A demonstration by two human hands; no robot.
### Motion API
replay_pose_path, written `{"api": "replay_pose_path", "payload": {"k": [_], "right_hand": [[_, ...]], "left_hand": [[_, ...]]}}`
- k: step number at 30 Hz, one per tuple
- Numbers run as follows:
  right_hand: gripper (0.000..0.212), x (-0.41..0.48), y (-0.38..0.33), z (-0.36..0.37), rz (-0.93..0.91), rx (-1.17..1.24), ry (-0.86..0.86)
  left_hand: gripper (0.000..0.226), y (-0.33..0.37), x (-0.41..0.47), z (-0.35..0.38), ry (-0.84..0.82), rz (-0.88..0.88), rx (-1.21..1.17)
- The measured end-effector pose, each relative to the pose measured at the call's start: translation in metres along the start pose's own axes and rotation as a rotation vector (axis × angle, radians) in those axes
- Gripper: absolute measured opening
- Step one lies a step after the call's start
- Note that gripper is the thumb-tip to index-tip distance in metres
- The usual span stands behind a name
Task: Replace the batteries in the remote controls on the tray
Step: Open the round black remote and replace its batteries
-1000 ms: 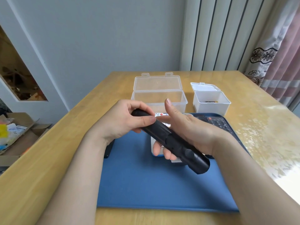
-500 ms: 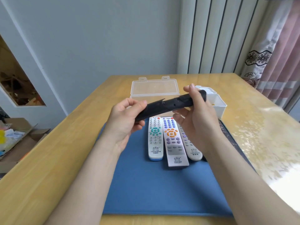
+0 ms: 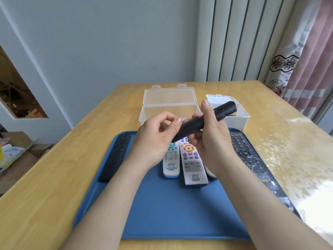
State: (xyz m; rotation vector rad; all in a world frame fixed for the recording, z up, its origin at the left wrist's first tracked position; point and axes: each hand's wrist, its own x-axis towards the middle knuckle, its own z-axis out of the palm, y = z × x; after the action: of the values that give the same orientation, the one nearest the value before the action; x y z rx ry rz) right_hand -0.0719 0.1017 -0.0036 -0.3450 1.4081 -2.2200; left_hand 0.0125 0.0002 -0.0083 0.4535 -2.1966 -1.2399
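Head view: over the tray, one black remote is tilted between two hands, right hand grip curled round its middle, left hand grip pinching its lower end. Five more lie on the tray: three white remotes, two dark remotes. Two open boxes stand behind on the tabletop.

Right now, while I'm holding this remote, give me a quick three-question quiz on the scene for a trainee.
1. True or false: the black remote lies flat on the blue tray.
2. Which hand wraps round the black remote's middle? A) left B) right C) neither
3. Fill in: ___ open plastic boxes stand behind the tray.

Key:
1. False. It is held up above the tray.
2. B. The right hand wraps round it, and the left hand holds its near end.
3. Two, a clear box and a white box.
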Motion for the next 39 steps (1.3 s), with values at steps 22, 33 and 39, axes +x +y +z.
{"api": "replay_pose_path", "payload": {"k": [22,33,39], "right_hand": [[0.064,0.01,-0.016,-0.017,0.273,-0.006,-0.022],[0.063,0.006,-0.013,-0.013,0.26,-0.031,-0.053],[0.064,0.004,-0.014,-0.011,0.202,-0.004,-0.107]], "left_hand": [[0.056,0.018,-0.012,-0.029,-0.592,0.159,-0.1],[0.05,0.017,-0.012,-0.019,-0.478,0.153,-0.064],[0.068,0.02,-0.013,-0.021,-0.478,0.106,-0.034]]}}
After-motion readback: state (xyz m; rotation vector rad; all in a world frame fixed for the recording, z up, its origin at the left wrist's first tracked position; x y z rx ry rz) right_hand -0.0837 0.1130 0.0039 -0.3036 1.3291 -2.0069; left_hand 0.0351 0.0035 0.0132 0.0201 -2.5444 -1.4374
